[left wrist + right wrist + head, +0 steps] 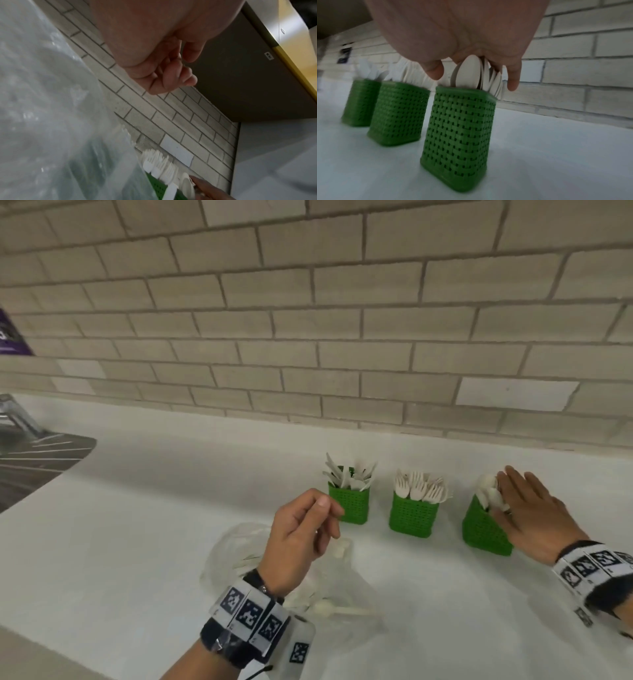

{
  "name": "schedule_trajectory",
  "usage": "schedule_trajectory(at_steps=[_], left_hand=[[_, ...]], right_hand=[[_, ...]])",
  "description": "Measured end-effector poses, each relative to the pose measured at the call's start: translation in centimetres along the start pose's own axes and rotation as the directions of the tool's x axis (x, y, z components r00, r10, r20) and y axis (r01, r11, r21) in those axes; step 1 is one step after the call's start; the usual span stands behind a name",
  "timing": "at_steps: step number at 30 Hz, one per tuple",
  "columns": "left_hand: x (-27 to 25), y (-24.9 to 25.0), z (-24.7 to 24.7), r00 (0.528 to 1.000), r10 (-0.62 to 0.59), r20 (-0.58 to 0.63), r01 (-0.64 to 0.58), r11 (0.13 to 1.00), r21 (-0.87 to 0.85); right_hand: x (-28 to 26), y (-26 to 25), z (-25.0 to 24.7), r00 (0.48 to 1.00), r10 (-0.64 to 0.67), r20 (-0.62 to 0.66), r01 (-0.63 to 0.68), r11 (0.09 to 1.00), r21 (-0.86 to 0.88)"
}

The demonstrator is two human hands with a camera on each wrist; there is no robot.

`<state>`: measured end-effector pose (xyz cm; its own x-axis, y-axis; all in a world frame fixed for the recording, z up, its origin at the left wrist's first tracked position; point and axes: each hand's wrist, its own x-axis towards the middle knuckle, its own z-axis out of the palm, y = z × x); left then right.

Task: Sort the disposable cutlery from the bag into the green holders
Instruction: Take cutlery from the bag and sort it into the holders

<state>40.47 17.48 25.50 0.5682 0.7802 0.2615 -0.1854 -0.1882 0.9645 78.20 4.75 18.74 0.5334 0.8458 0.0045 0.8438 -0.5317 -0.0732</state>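
Three green woven holders stand in a row on the white counter point(137, 525): the knife holder point(349, 503), the fork holder point(412, 517) and the spoon holder point(481, 530). My right hand point(510, 501) lies over the spoon holder point(458, 128), its straight fingers resting on the white spoon bowls point(467, 71), thumb and little finger hanging down either side. My left hand point(323, 520) hovers above the clear plastic bag point(236, 549), fingers loosely curled, and nothing shows between them in the left wrist view point(171, 75). White spoons point(342, 609) lie in the bag.
A tiled wall point(308, 337) runs close behind the holders. A metal sink drainer point(37, 453) sits at the far left, with a purple item point(10, 333) on the wall above it. A cabinet underside point(240, 81) hangs overhead.
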Motion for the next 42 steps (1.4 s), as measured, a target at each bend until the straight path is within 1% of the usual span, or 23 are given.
schedule_trajectory(at_steps=[2, 3, 5, 7, 9, 10, 11, 12, 14, 15, 17, 19, 21, 22, 23, 24, 27, 29, 32, 35, 38, 40, 42], left_hand=[[-0.1, 0.7, -0.9, 1.0, 0.008, -0.029, -0.008, 1.0, 0.007], [-0.3, 1.1, -1.6, 0.999, 0.01, -0.053, -0.009, 1.0, 0.013], [-0.8, 1.6, -3.4, 0.994, 0.012, -0.109, -0.01, 1.0, 0.025], [-1.7, 2.1, -5.2, 0.986, 0.001, -0.166, 0.007, 0.999, 0.047], [-2.6, 2.4, -6.8, 0.982, -0.044, -0.185, 0.065, 0.992, 0.111], [-2.9, 2.4, -7.4, 0.984, -0.077, -0.163, 0.107, 0.978, 0.182], [-3.1, 2.1, -8.0, 0.986, -0.12, -0.12, 0.151, 0.94, 0.306], [-3.3, 1.5, -8.5, 0.984, -0.169, -0.064, 0.179, 0.858, 0.482], [-3.3, -0.3, -9.3, 0.96, -0.275, 0.046, 0.132, 0.596, 0.792], [-3.2, -1.4, -9.6, 0.938, -0.335, 0.087, 0.087, 0.471, 0.878], [-2.7, -3.7, -9.6, 0.879, -0.464, 0.106, 0.018, 0.254, 0.967], [-2.2, -5.0, -9.1, 0.834, -0.543, 0.097, -0.043, 0.112, 0.993], [-1.8, -5.7, -8.0, 0.812, -0.572, 0.117, -0.115, 0.04, 0.993], [-1.7, -5.9, -7.4, 0.801, -0.583, 0.134, -0.145, 0.028, 0.989], [-1.7, -6.2, -6.8, 0.793, -0.589, 0.156, -0.165, 0.039, 0.986], [-1.7, -6.6, -6.3, 0.789, -0.586, 0.183, -0.174, 0.073, 0.982], [-2.1, -7.6, -4.9, 0.779, -0.557, 0.289, -0.184, 0.238, 0.954], [-2.5, -8.1, -4.1, 0.762, -0.555, 0.333, -0.185, 0.306, 0.934], [-2.8, -8.4, -3.0, 0.744, -0.555, 0.374, -0.186, 0.366, 0.912], [-3.0, -8.6, -1.7, 0.751, -0.531, 0.393, -0.171, 0.418, 0.892], [-3.4, -8.5, -1.2, 0.746, -0.53, 0.404, -0.182, 0.422, 0.888], [-3.4, -8.1, -1.7, 0.738, -0.543, 0.401, -0.139, 0.459, 0.877], [-3.4, -7.1, -2.8, 0.747, -0.546, 0.38, -0.038, 0.535, 0.844]], right_hand=[[-0.4, 0.3, 0.0, 0.997, 0.036, -0.076, -0.027, 0.994, 0.11], [-0.8, 0.1, -0.1, 0.987, 0.043, -0.154, -0.017, 0.986, 0.167], [-2.1, -0.5, 0.3, 0.94, 0.034, -0.34, 0.065, 0.959, 0.275], [-4.2, -1.1, 1.4, 0.898, 0.01, -0.44, 0.173, 0.911, 0.374], [-6.9, -2.2, 3.0, 0.908, 0.043, -0.416, 0.191, 0.842, 0.504], [-8.4, -2.7, 3.7, 0.929, 0.068, -0.363, 0.169, 0.796, 0.581], [-9.8, -3.1, 4.4, 0.95, 0.076, -0.303, 0.146, 0.749, 0.647], [-10.9, -3.6, 5.4, 0.964, 0.056, -0.261, 0.147, 0.707, 0.692], [-12.3, -3.5, 6.9, 0.988, -0.02, -0.151, 0.127, 0.655, 0.745], [-12.6, -3.6, 7.3, 0.992, -0.059, -0.115, 0.125, 0.653, 0.747], [-13.6, -4.9, 6.9, 0.981, -0.133, -0.143, 0.195, 0.658, 0.727], [-15.5, -7.0, 5.2, 0.968, -0.158, -0.193, 0.249, 0.655, 0.714], [-17.7, -8.9, 3.7, 0.968, -0.1, -0.23, 0.241, 0.629, 0.739], [-18.3, -9.2, 3.5, 0.961, -0.079, -0.266, 0.256, 0.625, 0.738], [-18.8, -9.1, 3.6, 0.956, -0.057, -0.289, 0.259, 0.631, 0.731], [-19.1, -9.1, 3.7, 0.956, -0.042, -0.291, 0.25, 0.637, 0.729], [-20.2, -8.4, 4.0, 0.955, 0.001, -0.295, 0.224, 0.649, 0.727], [-21.1, -8.3, 3.8, 0.959, 0.022, -0.282, 0.198, 0.662, 0.723], [-22.2, -8.0, 3.7, 0.962, 0.051, -0.267, 0.164, 0.675, 0.72], [-23.0, -7.7, 4.1, 0.958, 0.086, -0.275, 0.145, 0.683, 0.716], [-23.4, -7.8, 4.4, 0.941, 0.1, -0.324, 0.171, 0.687, 0.706], [-23.4, -8.3, 4.3, 0.921, 0.124, -0.37, 0.191, 0.683, 0.705], [-23.5, -8.4, 4.1, 0.913, 0.149, -0.379, 0.186, 0.676, 0.713]])
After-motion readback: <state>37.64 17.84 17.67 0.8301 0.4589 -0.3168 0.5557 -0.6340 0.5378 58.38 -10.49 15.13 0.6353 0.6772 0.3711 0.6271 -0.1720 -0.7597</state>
